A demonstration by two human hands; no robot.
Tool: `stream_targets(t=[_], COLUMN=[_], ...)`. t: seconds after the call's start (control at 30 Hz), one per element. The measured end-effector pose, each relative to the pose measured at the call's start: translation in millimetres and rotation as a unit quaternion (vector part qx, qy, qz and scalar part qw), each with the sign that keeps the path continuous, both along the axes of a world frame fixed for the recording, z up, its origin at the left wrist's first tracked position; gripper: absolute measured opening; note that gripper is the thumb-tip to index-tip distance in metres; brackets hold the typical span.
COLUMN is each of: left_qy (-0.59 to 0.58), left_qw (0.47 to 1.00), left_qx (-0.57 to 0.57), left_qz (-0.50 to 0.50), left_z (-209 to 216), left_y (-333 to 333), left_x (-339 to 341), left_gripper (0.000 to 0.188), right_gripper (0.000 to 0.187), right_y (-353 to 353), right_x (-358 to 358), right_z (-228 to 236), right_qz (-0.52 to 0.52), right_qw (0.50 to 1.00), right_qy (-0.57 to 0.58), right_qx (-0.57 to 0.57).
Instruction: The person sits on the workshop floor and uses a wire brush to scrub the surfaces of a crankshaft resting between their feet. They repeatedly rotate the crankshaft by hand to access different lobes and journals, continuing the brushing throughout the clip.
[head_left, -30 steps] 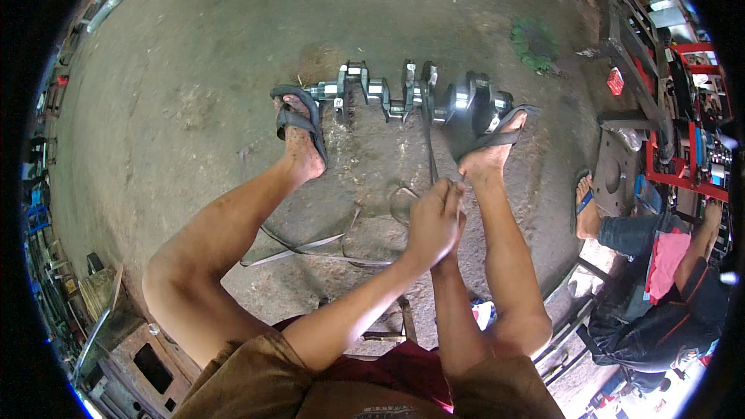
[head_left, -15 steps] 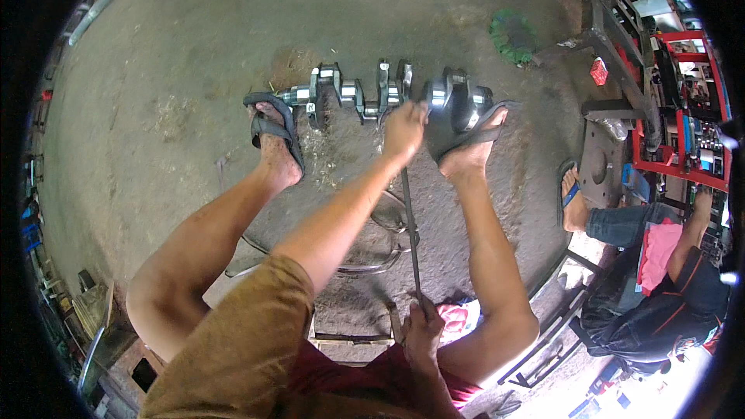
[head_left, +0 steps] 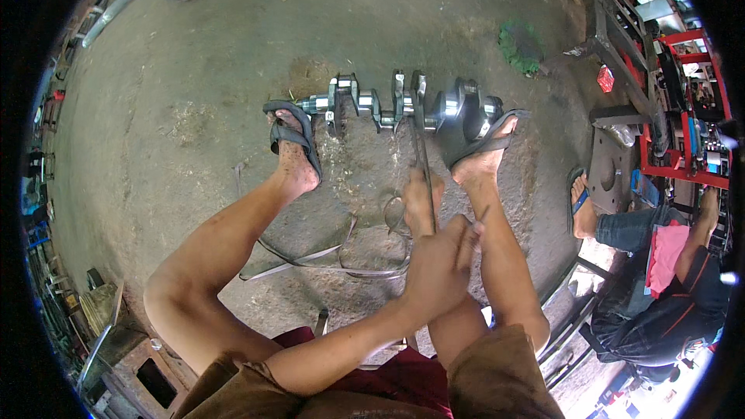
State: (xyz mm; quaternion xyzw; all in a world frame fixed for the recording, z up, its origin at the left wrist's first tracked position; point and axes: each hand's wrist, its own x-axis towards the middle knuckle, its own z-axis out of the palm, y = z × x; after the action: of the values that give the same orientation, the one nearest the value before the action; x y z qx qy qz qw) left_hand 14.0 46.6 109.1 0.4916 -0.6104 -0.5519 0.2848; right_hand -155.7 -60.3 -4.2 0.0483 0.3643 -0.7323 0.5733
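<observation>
A steel crankshaft (head_left: 365,101) lies crosswise on the floor, with a sandalled foot (head_left: 292,140) at its left end and the other sandalled foot (head_left: 489,143) at its right. A narrow dark strip (head_left: 424,163) runs from a journal right of the crankshaft's middle toward my body. My left hand (head_left: 444,268) is closed on the strip close to my lap. Farther out, between the left hand and the crankshaft, my right hand (head_left: 423,195) is closed on the strip too, slightly blurred. How the strip passes round the journal is hard to make out.
A pale strap (head_left: 291,264) lies looped on the floor between my legs. Toward the right are a green ring-shaped item (head_left: 520,48), a dark metal frame (head_left: 621,39), a red rack (head_left: 687,167) and another person's sandalled foot (head_left: 582,206).
My left hand has drawn back from beside the crankshaft toward my lap. My right hand has moved forward from my lap toward the crankshaft. The crankshaft stays between the feet.
</observation>
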Motion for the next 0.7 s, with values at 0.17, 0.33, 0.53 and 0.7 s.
stream_targets(t=[0.17,0.33,0.53,0.7], left_qy=[0.006,0.045,0.058,0.094], left_qw=[0.995,0.985,0.990,0.986], left_qx=[0.046,0.102,0.047,0.140], left_qz=[0.093,0.129,0.116,-0.003], left_z=[-52,-100,-184,-144], left_y=[-16,-29,-65,-177], left_x=[-5,-7,-14,-29], left_gripper=[0.034,0.035,0.035,0.034], right_gripper=[0.050,0.023,0.020,0.020], right_y=[18,123,236,291], right_x=[33,129,144,137], right_z=[25,-1,-15,-5], right_qz=[-0.013,0.068,0.190,0.163], right_qw=[0.998,0.905,0.811,0.850], right_qy=[-0.068,0.341,0.453,0.307], right_qx=[0.007,0.247,0.319,0.395])
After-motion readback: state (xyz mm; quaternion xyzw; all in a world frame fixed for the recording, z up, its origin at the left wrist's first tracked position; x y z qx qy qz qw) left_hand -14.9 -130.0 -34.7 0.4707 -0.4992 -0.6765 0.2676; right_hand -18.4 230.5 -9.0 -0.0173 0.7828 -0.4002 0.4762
